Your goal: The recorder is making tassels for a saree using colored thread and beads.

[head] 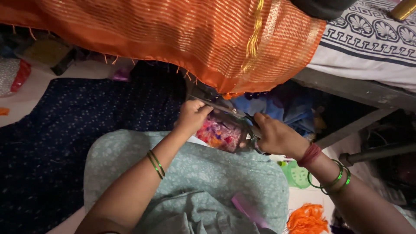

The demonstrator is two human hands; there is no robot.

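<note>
Here, seen from above, beneath a desk edge:
Scissors point(236, 118): held in the right hand point(277, 138), handle loops at the fingers, blades running up and left toward the cloth's edge.
Long axis: from lower right at the handles to upper left at the tips; tips pointing at the fringe just under the orange cloth point(182, 39).
Right grip: clenched through the handle loops; blades seemingly near closed, though too dim to tell for sure.
Left hand point(191, 116): pinched on something thin at the cloth's hem, probably a thread or tassel; too small to tell which.
Relation: left pinch just beside the blade tips, on their left; right hand at the far end of the axis, lower right. Left hand nearer the hem.
Cloth: orange with gold stripes, draped over the desk edge, hanging above both hands; short tassels along its lower border.
Bag point(219, 132): clear, filled with pink and orange scraps, between the two hands, just below the blades.
Lap: pale green printed fabric point(208, 173) under both forearms.
Bangles point(156, 164): green, on both wrists.
Floor: orange thread bundle point(307, 219) at lower right, well apart from the blades.
</note>
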